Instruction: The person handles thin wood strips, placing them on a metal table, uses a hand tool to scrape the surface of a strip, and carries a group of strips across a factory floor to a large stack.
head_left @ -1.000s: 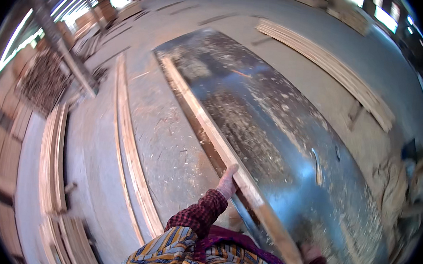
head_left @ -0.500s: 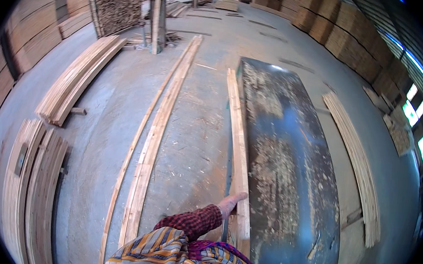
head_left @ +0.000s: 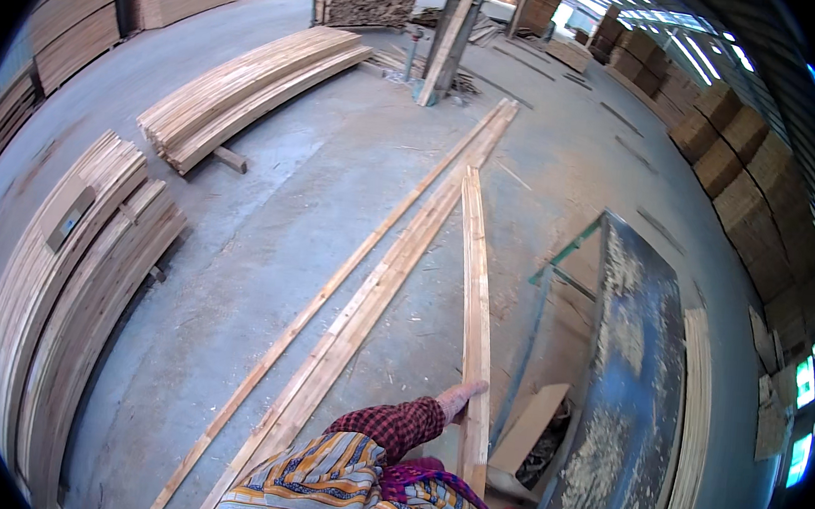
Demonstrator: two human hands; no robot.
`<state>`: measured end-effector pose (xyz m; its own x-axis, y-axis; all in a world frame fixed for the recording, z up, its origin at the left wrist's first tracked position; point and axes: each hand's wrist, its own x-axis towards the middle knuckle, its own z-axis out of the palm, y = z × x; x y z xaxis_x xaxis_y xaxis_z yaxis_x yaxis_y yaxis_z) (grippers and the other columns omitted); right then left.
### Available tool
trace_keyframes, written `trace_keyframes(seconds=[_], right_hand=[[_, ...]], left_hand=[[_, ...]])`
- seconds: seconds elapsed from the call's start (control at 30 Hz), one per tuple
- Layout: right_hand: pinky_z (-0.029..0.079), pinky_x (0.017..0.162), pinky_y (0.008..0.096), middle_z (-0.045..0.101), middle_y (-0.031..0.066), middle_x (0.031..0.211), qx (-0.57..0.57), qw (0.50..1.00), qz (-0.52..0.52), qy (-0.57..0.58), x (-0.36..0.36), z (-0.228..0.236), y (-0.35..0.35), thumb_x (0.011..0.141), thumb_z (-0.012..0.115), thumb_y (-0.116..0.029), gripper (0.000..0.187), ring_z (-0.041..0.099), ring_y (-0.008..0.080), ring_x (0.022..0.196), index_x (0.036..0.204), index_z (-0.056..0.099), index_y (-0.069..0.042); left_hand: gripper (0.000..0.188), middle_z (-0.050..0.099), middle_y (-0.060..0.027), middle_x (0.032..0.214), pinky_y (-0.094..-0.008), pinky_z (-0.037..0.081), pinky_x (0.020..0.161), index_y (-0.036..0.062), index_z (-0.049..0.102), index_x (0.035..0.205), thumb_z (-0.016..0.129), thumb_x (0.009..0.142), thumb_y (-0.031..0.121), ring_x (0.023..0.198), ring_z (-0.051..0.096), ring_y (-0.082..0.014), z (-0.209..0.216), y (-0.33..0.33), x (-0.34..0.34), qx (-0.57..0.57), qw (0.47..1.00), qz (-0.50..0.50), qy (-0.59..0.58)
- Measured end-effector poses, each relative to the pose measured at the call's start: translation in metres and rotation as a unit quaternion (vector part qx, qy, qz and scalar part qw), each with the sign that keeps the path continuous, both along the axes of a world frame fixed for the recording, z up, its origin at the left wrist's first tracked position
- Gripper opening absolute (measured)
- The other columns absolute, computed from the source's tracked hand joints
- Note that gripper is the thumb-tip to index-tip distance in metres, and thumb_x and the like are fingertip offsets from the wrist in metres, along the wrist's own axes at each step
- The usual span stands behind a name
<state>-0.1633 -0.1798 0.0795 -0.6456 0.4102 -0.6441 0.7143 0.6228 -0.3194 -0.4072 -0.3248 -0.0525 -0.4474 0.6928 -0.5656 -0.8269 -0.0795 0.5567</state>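
My left hand (head_left: 460,399), in a dark red checked sleeve, is closed around a long pale wooden board (head_left: 477,308) near its close end. The thumb lies across its top face; the other fingers are mostly hidden behind it. Raised off the floor, the board stretches away from me, apart from the metal-topped table (head_left: 630,368) at its right. More long boards (head_left: 364,318) lie on the floor to the left. My right hand is out of sight.
Stacked boards (head_left: 248,89) and another stack (head_left: 87,315) line the left side. A post (head_left: 451,43) stands far ahead. Wood shavings cover parts of the tabletop, and a cardboard piece (head_left: 530,429) leans beneath it. More boards (head_left: 694,411) lie beyond the table.
My view has turned left. The board in my left hand has moved away from the table's edge, toward the boards on the floor.
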Motion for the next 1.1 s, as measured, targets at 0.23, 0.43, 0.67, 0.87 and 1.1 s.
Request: trace_keyframes(seconds=[0.23,0.43,0.67,0.87,1.1], right_hand=[[0.054,0.087,0.0450,0.073,0.0234,0.102,-0.030,0.998,0.032,-0.044,-0.182,-0.059,0.024,0.102,0.055,-0.053,0.050,0.070,0.0385,0.101,0.099,0.073,-0.006],[0.054,0.087,0.0453,0.073,0.0237,0.102,-0.082,0.992,0.058,-0.075,-0.330,-0.110,0.102,0.102,0.055,-0.054,0.051,0.070,0.0393,0.102,0.099,0.072,-0.006],[0.053,0.086,0.0484,0.072,0.0257,0.099,0.015,0.980,0.192,0.042,-0.545,-0.035,0.102,0.101,0.055,-0.054,0.052,0.069,0.0442,0.100,0.096,0.071,-0.005],[0.051,0.077,0.0546,0.067,0.0292,0.087,0.128,0.945,0.269,0.132,-0.792,0.068,-0.033,0.101,0.056,-0.051,0.050,0.066,0.0514,0.088,0.092,0.070,-0.004],[0.048,0.071,0.0574,0.066,0.0249,0.084,0.133,0.903,0.374,0.166,-1.026,0.049,-0.103,0.103,0.054,-0.048,0.046,0.063,0.0491,0.083,0.093,0.068,-0.006]], left_hand=[[0.066,0.074,-0.0107,0.112,-0.0481,0.058,0.091,0.0085,0.065,0.127,0.071,0.088,0.061,0.101,0.072,-0.0263,-0.050,-0.042,-0.199,-0.045,0.990,0.127,-0.036],[0.070,0.070,-0.0126,0.117,-0.0504,0.056,0.092,0.0070,0.059,0.134,0.072,0.088,0.058,0.102,0.069,-0.0306,-0.048,-0.091,-0.399,-0.011,0.949,0.310,-0.053],[0.078,0.067,-0.0205,0.126,-0.0578,0.054,0.098,0.0050,0.058,0.139,0.069,0.088,0.064,0.113,0.065,-0.0384,0.029,-0.180,-0.588,0.109,0.809,0.572,-0.083],[0.089,0.064,-0.0207,0.139,-0.0583,0.052,0.106,0.0057,0.053,0.148,0.065,0.088,0.071,0.122,0.064,-0.0395,0.044,-0.286,-0.714,0.281,0.669,0.688,0.027],[0.087,0.063,-0.0179,0.142,-0.0557,0.054,0.106,0.0070,0.052,0.149,0.068,0.089,0.068,0.123,0.064,-0.0375,0.055,-0.415,-0.871,0.312,0.600,0.724,0.138]])
